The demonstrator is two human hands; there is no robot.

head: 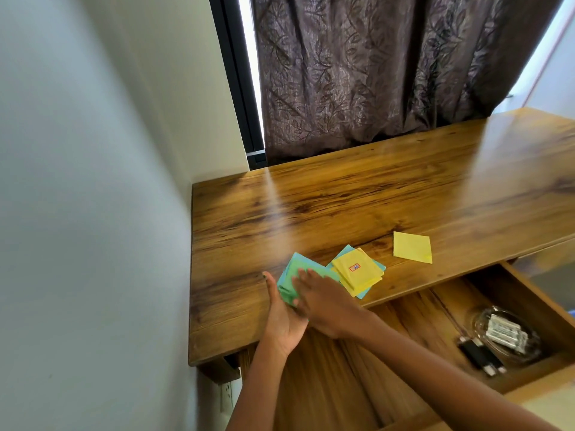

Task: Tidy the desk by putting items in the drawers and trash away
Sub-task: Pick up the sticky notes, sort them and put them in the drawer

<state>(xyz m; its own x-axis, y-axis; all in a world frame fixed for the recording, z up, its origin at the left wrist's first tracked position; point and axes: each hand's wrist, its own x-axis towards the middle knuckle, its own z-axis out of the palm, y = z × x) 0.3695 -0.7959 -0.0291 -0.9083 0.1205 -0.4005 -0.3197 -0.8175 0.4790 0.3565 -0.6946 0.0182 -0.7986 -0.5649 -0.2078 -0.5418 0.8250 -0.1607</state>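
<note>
Holding green paper squares [287, 279] between both hands: left hand [281, 318] cupping, right hand [323, 303] flat on top.

Drawer [529, 293] cut off; hands [323, 303] blurred

Small red-framed sticker [354, 267] with blue marks on yellow paper pad [357, 273], unreadable; no other text legible
</note>
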